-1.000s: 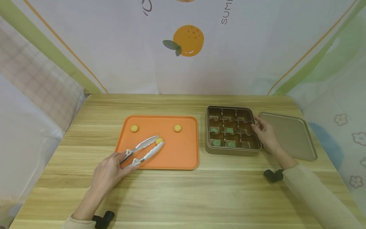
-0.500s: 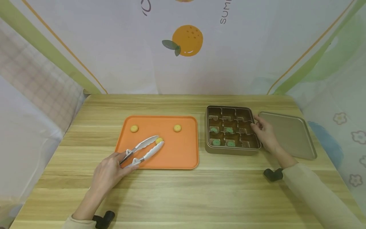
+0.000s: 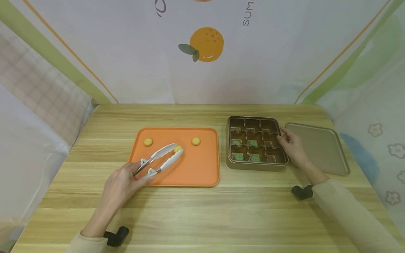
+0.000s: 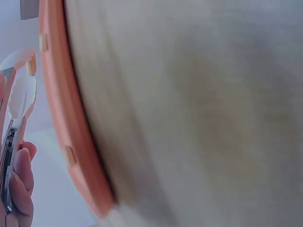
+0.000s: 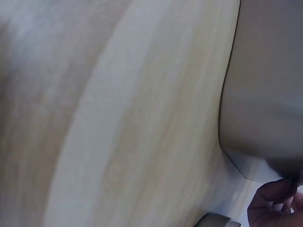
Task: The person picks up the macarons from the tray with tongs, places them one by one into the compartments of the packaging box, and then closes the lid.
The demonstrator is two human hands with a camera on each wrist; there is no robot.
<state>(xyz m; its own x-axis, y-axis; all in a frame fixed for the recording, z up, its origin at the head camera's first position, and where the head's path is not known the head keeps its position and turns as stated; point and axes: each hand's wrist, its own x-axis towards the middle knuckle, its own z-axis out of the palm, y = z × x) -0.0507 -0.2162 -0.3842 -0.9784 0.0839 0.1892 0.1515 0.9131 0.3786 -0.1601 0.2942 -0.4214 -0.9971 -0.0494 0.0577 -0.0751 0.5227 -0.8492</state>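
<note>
My left hand (image 3: 120, 184) holds metal tongs (image 3: 165, 165) with white scalloped tips over the orange tray (image 3: 199, 172). Between the tips is a round yellow cookie (image 3: 178, 149), which the left wrist view shows raised off the tray. Two more yellow cookies (image 3: 148, 142) (image 3: 196, 141) lie apart near the tray's back edge. At the right, my right hand (image 3: 295, 149) grips the right wall of a brown tin box (image 3: 257, 167), thumb at the rim. Several green cookies (image 3: 239, 157) sit in the box's front and middle compartments; the back row holds none.
A flat tin lid (image 3: 322, 149) lies on the wooden table (image 3: 209, 214) right of the box, partly behind my right hand. A narrow strip of table separates tray and box. A printed white cloth (image 3: 142, 63) hangs behind the table.
The tongs and the yellow cookie between their tips have moved up and slightly away from me, off the tray. My left hand has shifted a little with them. My right hand stays at the box.
</note>
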